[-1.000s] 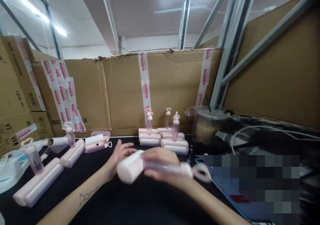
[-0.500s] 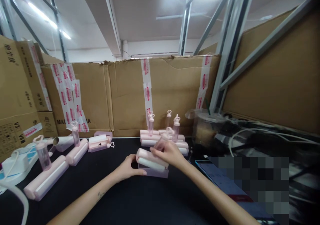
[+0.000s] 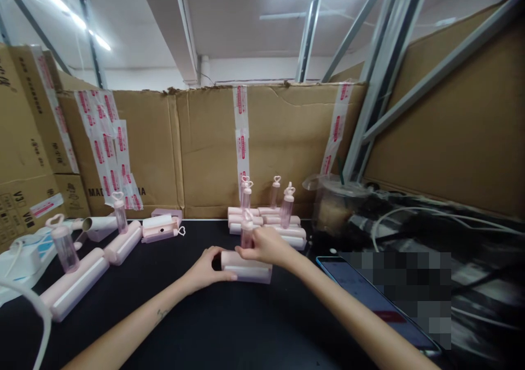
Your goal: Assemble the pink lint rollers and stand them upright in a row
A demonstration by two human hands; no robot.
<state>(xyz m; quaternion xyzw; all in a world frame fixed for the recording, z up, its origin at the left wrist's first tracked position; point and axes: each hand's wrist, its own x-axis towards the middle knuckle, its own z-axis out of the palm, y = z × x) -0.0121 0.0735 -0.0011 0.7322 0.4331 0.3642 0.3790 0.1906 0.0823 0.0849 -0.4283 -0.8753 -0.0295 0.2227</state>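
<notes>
A pale pink lint roller [image 3: 241, 269] with a white strip along its front lies across the black table in front of me, set in its translucent cover. My left hand [image 3: 209, 269] grips the left end, thumb in front and fingers behind. Closed around the clear upright handle [image 3: 246, 237], just below its heart-shaped loop, is my right hand [image 3: 266, 247]. The hand hides part of the roller's right top. Behind it stand several similar lint rollers [image 3: 289, 237] with their handles upright.
Two more lint rollers [image 3: 80, 282] stand at the left, near an opened pink roller case [image 3: 162, 227] and a power strip [image 3: 36, 255]. A phone [image 3: 369, 299] lies at the right, below a plastic drink cup [image 3: 338, 206] and cables. Cardboard walls [image 3: 205, 151] close off the back.
The roller was tilted above its translucent cover in my right hand; now it sits level in it. My right hand has moved left and down slightly. The left hand still holds the left end.
</notes>
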